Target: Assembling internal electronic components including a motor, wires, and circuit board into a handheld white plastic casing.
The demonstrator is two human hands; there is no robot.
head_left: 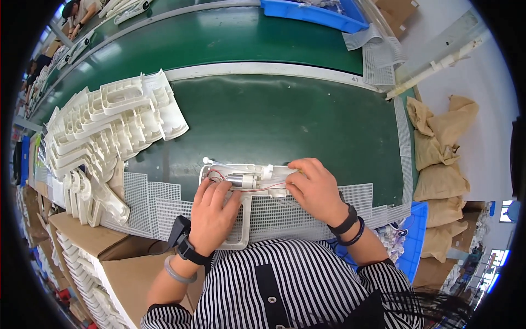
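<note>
From your head camera, your left hand (212,214) and right hand (313,189) both press fingers down on the white plastic housing (241,183) with its small motor (241,179), lying on white mesh (159,200) beside stacked housings (109,126).

Packaging only is recorded; no labels, signs or screens are seen. A group of tan paper sacks (441,159), crumpled and stacked, is found at three o'clock beside the green bench. Brown cardboard cartons (118,263) are placed at seven o'clock, with white moulded parts packed along their edge. Further brown cartons (397,12) are noted at one o'clock. A blue plastic crate (315,13) is set at twelve o'clock, and another (412,241) at four o'clock.
</note>
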